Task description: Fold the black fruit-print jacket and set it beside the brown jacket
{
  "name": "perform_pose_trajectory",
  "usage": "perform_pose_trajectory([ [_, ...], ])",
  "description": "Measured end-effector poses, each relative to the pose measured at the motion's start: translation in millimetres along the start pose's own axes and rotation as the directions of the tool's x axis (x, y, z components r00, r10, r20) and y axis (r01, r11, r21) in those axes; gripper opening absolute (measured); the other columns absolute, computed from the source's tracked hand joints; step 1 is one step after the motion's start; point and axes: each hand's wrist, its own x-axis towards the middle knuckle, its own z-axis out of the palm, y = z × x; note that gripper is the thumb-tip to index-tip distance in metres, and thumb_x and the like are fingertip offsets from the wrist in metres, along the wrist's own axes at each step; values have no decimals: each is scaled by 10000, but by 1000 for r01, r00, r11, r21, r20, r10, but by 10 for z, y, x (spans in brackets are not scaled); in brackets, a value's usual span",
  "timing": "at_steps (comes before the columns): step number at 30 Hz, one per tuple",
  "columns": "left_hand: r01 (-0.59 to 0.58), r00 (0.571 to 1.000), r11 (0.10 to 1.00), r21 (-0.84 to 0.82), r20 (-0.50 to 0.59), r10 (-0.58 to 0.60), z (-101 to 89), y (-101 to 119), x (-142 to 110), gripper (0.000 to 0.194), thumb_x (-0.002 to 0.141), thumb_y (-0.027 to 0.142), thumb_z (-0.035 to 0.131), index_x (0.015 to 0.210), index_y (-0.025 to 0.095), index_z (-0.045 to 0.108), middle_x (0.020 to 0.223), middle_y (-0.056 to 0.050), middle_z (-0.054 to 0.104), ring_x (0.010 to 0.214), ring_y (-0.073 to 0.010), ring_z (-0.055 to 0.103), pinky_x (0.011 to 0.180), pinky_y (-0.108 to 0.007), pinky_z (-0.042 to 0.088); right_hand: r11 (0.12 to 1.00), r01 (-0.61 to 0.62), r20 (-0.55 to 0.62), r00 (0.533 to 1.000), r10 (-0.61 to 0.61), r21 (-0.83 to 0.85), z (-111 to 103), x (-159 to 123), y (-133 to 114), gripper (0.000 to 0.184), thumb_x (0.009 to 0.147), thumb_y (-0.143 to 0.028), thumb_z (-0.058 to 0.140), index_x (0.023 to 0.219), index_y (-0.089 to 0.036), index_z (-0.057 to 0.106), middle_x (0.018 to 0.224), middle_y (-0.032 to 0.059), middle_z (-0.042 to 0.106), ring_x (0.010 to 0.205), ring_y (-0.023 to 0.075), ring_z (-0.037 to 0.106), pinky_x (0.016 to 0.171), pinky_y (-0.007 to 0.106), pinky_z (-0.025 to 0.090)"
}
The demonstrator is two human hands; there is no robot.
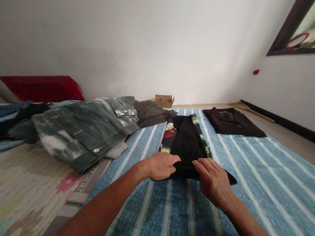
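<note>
A black garment (187, 137) with colourful printed side panels lies partly folded on the blue striped sheet (137, 203). My left hand (162, 165) pinches its near edge on the left, thumb and fingers closed on the cloth. On the right, my right hand (213, 178) grips the same edge, its fingers closed over the fabric. Past that hand, a black corner of the garment sticks out to the right. The cloth between the two hands is bunched in a low fold. What kind of garment it is I cannot tell.
Left of the sheet, a grey-green denim jacket (86, 131) tops a heap with a dark grey garment (150, 113). A folded dark brown garment (232, 122) lies at the right. Near the wall stands a cardboard box (163, 101); a red bundle (44, 88) is far left.
</note>
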Motion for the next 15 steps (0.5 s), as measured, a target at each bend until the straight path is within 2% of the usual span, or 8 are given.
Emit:
perform_pose_trajectory([
  [5, -42, 997, 999, 7, 60, 41, -56, -31, 57, 231, 780, 161, 429, 953, 189, 579, 884, -33, 657, 822, -189, 610, 683, -245, 428, 978, 117, 89, 987, -134, 175, -73, 8, 137, 373, 823, -60, 352, 1165, -85, 498, 905, 110, 551, 767, 200, 473, 647, 328, 408],
  [8, -55, 995, 998, -4, 84, 55, -71, -45, 87, 224, 770, 148, 434, 929, 188, 586, 864, -25, 654, 794, -172, 605, 659, -226, 420, 963, 126, 171, 971, -170, 238, -129, 43, 138, 469, 827, -128, 390, 1294, -87, 383, 896, 102, 545, 781, 212, 485, 652, 345, 409],
  [11, -59, 993, 998, 24, 107, 56, -70, -47, 115, 230, 756, 148, 444, 932, 179, 588, 862, -35, 658, 777, -179, 606, 637, -229, 418, 965, 92, 271, 949, -159, 245, -149, 94, 112, 562, 853, -286, 470, 1365, -140, 291, 848, 60, 554, 735, 204, 504, 636, 336, 404],
  [15, -79, 990, 995, 63, 120, 71, -65, -47, 136, 207, 747, 155, 443, 886, 176, 594, 858, -43, 660, 763, -190, 608, 624, -240, 421, 975, 118, 316, 933, -174, 189, -99, 170, 91, 577, 863, -429, 498, 1351, -176, 323, 831, 41, 579, 716, 203, 539, 618, 319, 390],
])
